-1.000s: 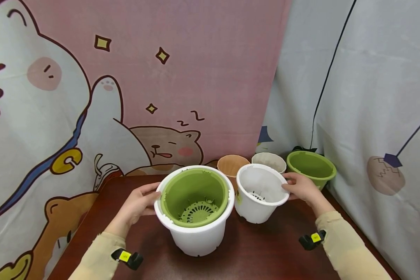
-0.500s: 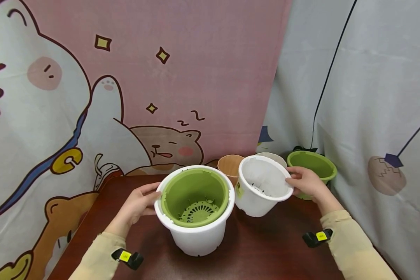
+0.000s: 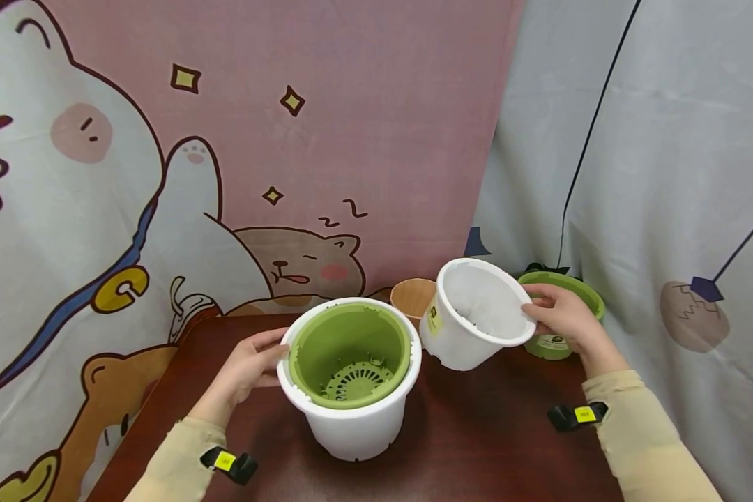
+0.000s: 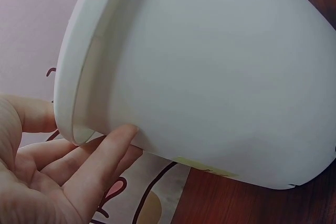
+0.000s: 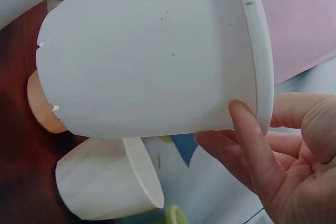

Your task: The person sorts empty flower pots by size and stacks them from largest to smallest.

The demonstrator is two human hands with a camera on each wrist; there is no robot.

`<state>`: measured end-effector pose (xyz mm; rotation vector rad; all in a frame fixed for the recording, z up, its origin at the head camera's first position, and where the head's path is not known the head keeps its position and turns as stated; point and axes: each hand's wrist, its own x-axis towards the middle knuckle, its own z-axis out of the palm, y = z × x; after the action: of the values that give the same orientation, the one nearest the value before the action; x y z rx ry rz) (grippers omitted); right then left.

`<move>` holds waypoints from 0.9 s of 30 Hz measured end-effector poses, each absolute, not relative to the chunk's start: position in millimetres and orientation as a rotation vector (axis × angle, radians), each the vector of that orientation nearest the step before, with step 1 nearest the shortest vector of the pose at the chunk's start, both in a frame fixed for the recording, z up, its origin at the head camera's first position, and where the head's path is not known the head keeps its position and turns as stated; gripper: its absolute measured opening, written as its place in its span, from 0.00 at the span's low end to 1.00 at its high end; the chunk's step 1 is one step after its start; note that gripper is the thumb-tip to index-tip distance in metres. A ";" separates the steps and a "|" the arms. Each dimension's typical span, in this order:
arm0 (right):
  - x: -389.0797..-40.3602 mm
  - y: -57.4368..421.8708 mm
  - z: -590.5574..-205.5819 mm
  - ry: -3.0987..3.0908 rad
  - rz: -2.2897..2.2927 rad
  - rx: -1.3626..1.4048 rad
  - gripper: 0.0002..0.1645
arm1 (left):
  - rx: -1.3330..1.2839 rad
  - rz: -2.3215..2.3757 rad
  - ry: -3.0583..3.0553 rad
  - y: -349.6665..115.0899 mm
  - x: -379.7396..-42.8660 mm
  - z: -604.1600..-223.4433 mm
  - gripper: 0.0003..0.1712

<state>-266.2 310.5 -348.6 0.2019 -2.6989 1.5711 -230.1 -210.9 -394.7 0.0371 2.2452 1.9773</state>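
A large white flower pot (image 3: 355, 434) stands on the table with a green slotted flower pot (image 3: 351, 348) nested inside it. My left hand (image 3: 246, 367) holds the large pot's rim at the left; in the left wrist view a fingertip (image 4: 126, 129) lies against its outer wall. To the right, my right hand (image 3: 563, 319) pinches the rim of a smaller white flower pot (image 3: 454, 345), which tilts toward me, raised over the table's back part. That pot's outer wall (image 5: 142, 61) fills much of the right wrist view, dotted with dark specks.
Behind the raised pot stands an orange pot (image 3: 411, 298). A cream pot (image 5: 105, 182) shows in the right wrist view, hidden from the head view. Another green pot (image 3: 547, 346) stands at the back right. Printed cloth (image 3: 401, 139) hangs behind the dark red table (image 3: 477, 446).
My right hand has raised the smaller white pot up and back to the right, tilting it more, so it now covers the cream pot. The left hand and large pot have stayed put.
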 end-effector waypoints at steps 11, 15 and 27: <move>-266.0 302.0 -325.2 -2.650 1.582 0.208 0.33 | 0.016 1.966 2.255 -210.3 -229.5 -394.3 0.30; -265.3 297.3 -315.1 -2.643 1.585 0.208 0.34 | 0.020 1.963 2.257 -210.4 -229.7 -394.9 0.30; -264.3 287.1 -285.1 -2.659 1.575 0.198 0.35 | 0.018 1.979 2.252 -210.4 -230.4 -394.8 0.30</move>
<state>-264.3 287.1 -285.1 0.1982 -2.6588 1.5749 -230.4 -210.4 -394.8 0.0179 2.2521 1.9790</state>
